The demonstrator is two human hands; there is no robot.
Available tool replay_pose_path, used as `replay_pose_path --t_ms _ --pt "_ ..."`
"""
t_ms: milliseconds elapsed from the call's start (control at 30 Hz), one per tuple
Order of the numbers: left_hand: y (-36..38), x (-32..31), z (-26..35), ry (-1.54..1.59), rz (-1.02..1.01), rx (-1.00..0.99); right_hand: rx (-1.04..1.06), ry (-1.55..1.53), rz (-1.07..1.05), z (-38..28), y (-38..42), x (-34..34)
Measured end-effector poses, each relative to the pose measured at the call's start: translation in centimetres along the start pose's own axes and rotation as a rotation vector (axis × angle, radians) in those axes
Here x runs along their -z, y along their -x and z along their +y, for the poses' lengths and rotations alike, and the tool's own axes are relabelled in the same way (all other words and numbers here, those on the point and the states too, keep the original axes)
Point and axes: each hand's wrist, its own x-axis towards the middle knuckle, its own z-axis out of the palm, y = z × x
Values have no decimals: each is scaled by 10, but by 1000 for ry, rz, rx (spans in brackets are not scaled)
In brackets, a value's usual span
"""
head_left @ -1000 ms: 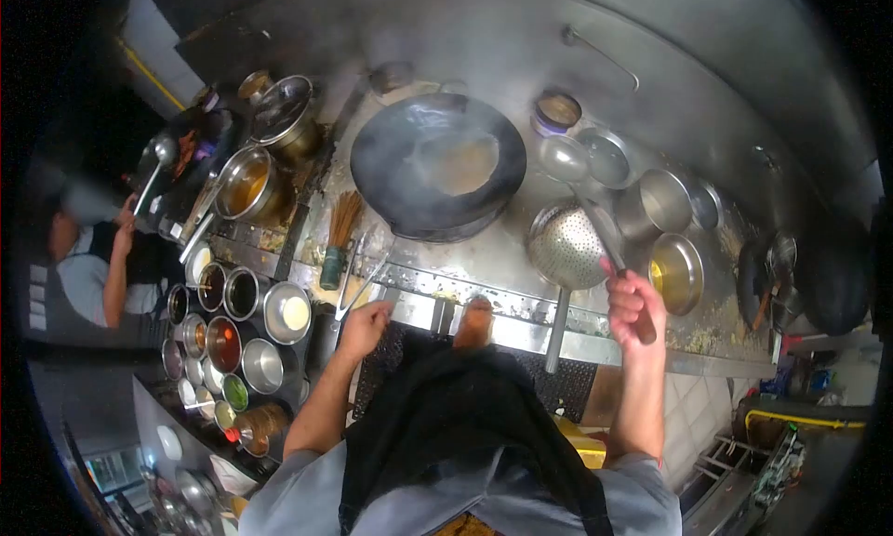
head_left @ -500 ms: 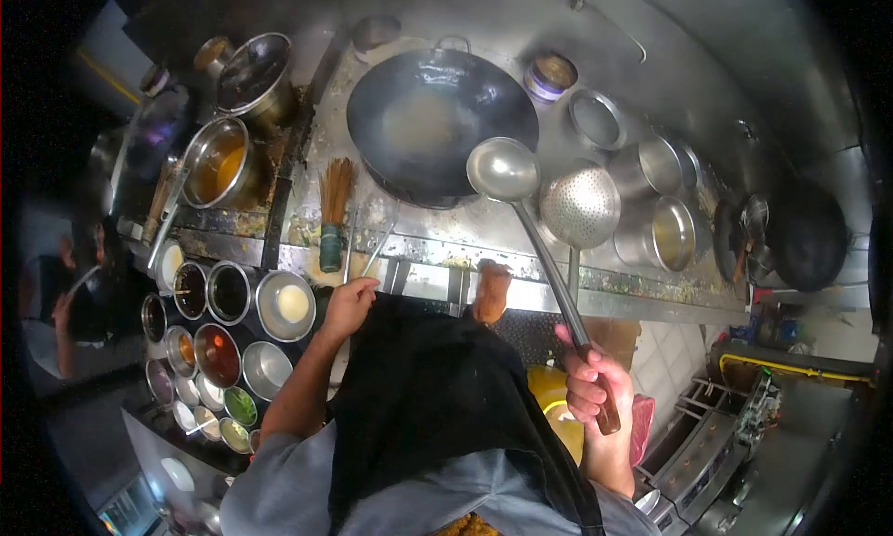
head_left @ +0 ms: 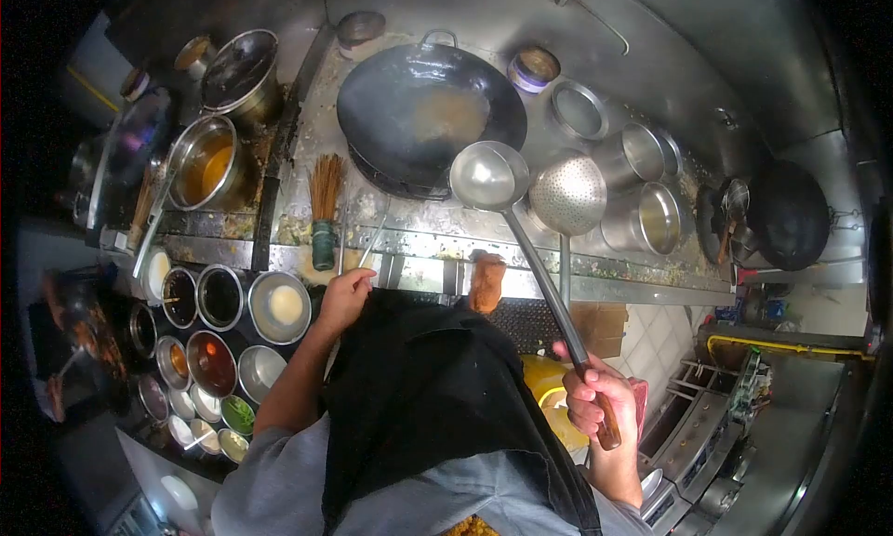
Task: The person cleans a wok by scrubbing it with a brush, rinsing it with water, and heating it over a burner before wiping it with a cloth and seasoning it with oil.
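My right hand [head_left: 603, 404] is wrapped round the wooden handle of a long metal ladle [head_left: 549, 285]. The ladle's bowl hangs at the front right rim of a dark wok [head_left: 391, 108], which has a little cloudy liquid in its bottom. My left hand [head_left: 348, 297] is at the counter's front edge, fingers closed, near two thin metal rods [head_left: 374, 238]. Whatever it grips is too small to make out. A bamboo brush [head_left: 325, 211] with a green-wrapped handle stands just beyond this hand. Right of the ladle bowl lies a perforated strainer [head_left: 568, 197].
Sauce and ingredient bowls [head_left: 212, 362] crowd the left. Behind them are a pot of orange liquid [head_left: 209, 169] and a dark-filled pot [head_left: 240, 71]. Metal pots [head_left: 642, 218] stand right of the strainer. A brown cloth [head_left: 486, 283] hangs at the front edge. Another person's hand [head_left: 55, 398] is far left.
The head view has shifted slightly. The ladle bowl sits a little lower against the wok, still in my right hand. A wok with food now shows near the other person at far left.
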Motion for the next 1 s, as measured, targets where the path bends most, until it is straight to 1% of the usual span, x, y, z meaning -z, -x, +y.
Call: replay_pose_path --t_ms 67,167,267,333,600,800,867,1000 --pt "0 2 3 12 -2 22 6 12 9 2 2 -1" --pt "1 4 3 -3 2 14 12 1 -34 4 3 -3" --pt "3 6 -3 -3 11 10 -4 25 17 5 2 -5" --pt "4 5 -9 -2 16 10 -20 103 52 5 1 -7" --pt "7 8 -11 -5 9 59 -20 182 56 6 -6 -19" --pt "7 10 -11 -28 15 22 -7 246 69 5 -12 -18" --pt "7 10 -9 7 13 76 0 255 72 6 -12 -16" --pt "4 10 -12 -42 23 34 29 347 105 6 -13 -15"
